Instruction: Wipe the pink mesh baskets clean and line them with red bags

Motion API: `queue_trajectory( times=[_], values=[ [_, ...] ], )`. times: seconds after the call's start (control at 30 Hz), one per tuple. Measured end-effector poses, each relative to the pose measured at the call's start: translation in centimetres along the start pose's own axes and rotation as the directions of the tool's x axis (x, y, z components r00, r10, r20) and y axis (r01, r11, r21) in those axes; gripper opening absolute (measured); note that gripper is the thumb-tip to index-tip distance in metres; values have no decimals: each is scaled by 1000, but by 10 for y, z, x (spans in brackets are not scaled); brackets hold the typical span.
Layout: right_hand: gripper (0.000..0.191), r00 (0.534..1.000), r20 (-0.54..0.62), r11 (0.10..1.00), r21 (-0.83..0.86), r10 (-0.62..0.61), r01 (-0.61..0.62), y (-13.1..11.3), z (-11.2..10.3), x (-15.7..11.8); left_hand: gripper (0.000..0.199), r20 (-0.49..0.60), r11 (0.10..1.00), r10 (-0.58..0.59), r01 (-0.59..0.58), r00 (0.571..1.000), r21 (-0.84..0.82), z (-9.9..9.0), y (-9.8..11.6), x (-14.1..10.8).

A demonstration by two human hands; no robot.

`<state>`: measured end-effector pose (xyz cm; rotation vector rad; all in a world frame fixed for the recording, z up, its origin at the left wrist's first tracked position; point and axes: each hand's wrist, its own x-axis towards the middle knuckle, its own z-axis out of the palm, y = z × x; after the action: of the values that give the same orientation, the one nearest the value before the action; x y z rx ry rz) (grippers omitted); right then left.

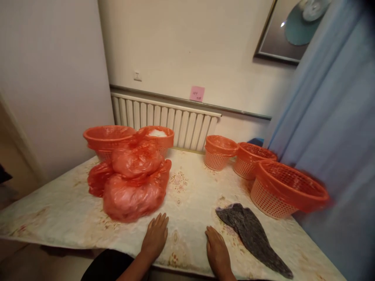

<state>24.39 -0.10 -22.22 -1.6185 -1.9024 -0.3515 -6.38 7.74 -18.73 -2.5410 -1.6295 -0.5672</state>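
Note:
My left hand (155,238) lies flat on the flowered tablecloth, fingers stretched out and holding nothing. Just beyond it are several filled red plastic bags (133,195) heaped together, their contents hidden. My right hand (217,249) rests on the cloth near the front edge, palm down, with nothing visible in it. To its right, a dark grey cloth (252,230) is spread in a crumpled, tapering shape, apart from the fingers.
Two orange baskets (109,134) lined with red bags stand behind the heap, one with something white (158,133) inside. Three more lined baskets (274,199) stand along the right side by a blue curtain (331,117). A radiator (164,115) is behind the table (190,187).

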Motion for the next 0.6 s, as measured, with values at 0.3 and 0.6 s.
queue_trajectory(
  times=[0.3,0.6],
  values=[
    [41,998,59,996,-77,-35,40,6,4,0,47,84,988,-123,130,989,-81,-9,-16,16],
    [39,950,-3,938,-158,-312,308,38,19,1,49,157,970,-176,198,972,-140,-1,-16,28]
  ],
)
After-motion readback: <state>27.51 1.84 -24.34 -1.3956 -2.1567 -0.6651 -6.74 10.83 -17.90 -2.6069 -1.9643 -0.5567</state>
